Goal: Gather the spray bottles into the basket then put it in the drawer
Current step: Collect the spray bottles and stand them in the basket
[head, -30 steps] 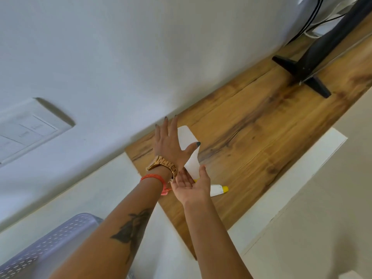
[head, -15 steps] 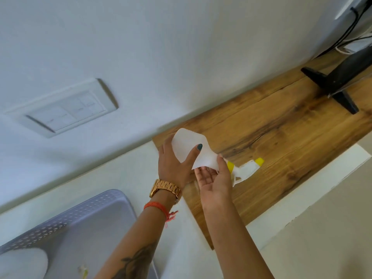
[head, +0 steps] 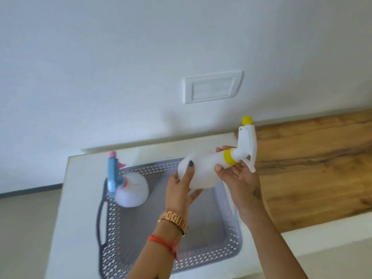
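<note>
Both hands grasp the white spray bottle with the yellow collar [head: 203,170] – the left hand [head: 181,188] wraps its rounded base, the right hand [head: 237,178] cradles the neck just under the trigger head. Below both hands sits the grey perforated basket [head: 227,236] on the white counter [head: 74,198]; left of the left hand, a blue-and-pink trigger bottle [head: 130,188] lies inside that basket – its head over the rim

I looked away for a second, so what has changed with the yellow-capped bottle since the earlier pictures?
Both hands, left hand and right hand, lifted the white spray bottle with the yellow collar and nozzle off the wooden counter and carried it left, over the grey perforated plastic basket. Both hands keep hold of it. The white bottle with the blue and pink trigger already sits in the basket.
</note>
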